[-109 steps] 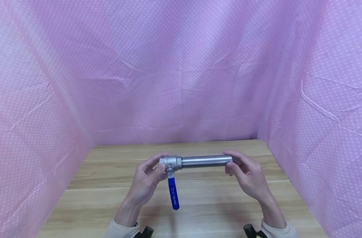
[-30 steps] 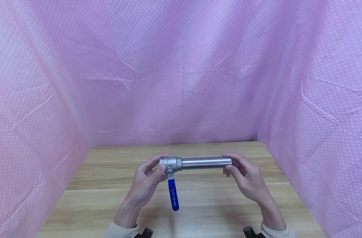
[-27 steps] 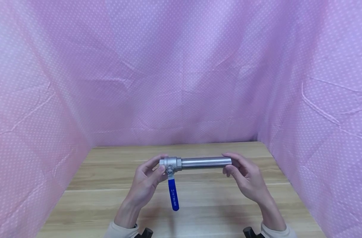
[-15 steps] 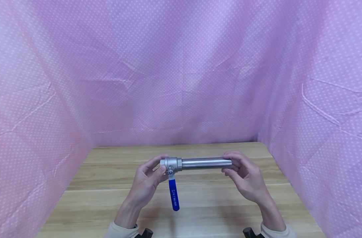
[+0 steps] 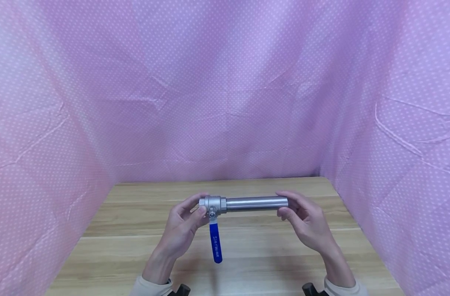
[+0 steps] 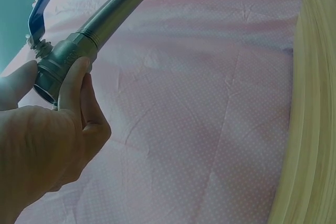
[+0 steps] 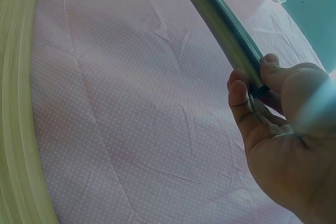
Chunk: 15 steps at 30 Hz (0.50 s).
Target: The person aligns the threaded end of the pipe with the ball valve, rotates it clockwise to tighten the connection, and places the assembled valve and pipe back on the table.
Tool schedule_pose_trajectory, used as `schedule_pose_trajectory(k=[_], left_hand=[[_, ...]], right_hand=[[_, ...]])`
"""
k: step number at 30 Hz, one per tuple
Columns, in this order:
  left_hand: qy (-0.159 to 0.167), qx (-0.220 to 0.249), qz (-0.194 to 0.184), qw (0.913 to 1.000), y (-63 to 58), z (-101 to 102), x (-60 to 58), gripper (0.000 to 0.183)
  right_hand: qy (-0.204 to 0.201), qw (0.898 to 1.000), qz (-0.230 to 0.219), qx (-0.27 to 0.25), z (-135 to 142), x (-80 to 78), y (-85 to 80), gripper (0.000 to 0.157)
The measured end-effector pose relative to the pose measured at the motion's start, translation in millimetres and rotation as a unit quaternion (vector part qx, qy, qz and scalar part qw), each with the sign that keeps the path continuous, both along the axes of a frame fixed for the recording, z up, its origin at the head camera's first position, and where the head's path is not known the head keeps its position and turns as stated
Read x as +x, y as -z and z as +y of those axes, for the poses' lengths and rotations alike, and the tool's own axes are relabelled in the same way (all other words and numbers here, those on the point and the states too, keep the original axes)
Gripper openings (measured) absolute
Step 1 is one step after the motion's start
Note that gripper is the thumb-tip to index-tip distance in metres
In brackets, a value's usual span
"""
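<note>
A silvery ball valve [image 5: 212, 203] with a blue lever handle [image 5: 215, 243] is joined to a smooth steel pipe [image 5: 256, 203]. The lever points down toward the person. My left hand [image 5: 178, 228] grips the valve body at its outer end, thumb in front and fingers behind. My right hand [image 5: 308, 222] pinches the far end of the pipe between thumb and fingers. A band of thread [image 6: 89, 38] shows where the pipe meets the valve in the left wrist view. Both parts are held up level above the table, and the right wrist view shows the pipe's end between the fingers.
A wood-grain table [image 5: 239, 263] lies below the hands. Pink dotted cloth [image 5: 225, 102] hangs behind and on both sides. Dark wrist-camera mounts show at the bottom edge by the pale sleeves [image 5: 151, 286].
My right thumb and fingers shift slightly about the pipe's end. The left hand, the valve and its lever stay almost in place.
</note>
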<state>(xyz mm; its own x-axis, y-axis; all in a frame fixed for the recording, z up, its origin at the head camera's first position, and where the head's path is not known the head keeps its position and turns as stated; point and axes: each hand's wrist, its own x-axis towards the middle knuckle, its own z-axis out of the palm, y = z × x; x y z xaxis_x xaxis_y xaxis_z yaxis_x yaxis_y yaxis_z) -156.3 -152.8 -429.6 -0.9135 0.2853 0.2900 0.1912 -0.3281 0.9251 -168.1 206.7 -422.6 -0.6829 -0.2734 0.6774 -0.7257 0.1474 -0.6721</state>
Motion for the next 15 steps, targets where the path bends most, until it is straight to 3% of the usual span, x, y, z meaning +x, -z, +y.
schedule_pose_trajectory(k=[8, 15], left_hand=[[-0.006, 0.005, -0.005, 1.0, -0.4, 0.6, 0.6, 0.041], [-0.005, 0.003, -0.004, 1.0, -0.7, 0.0, 0.8, 0.041]], right_hand=[[-0.071, 0.995, -0.02, -0.06, -1.7, -1.3, -0.1, 0.058], [-0.073, 0.996, 0.006, -0.055, -1.4, -3.0, 0.5, 0.054]])
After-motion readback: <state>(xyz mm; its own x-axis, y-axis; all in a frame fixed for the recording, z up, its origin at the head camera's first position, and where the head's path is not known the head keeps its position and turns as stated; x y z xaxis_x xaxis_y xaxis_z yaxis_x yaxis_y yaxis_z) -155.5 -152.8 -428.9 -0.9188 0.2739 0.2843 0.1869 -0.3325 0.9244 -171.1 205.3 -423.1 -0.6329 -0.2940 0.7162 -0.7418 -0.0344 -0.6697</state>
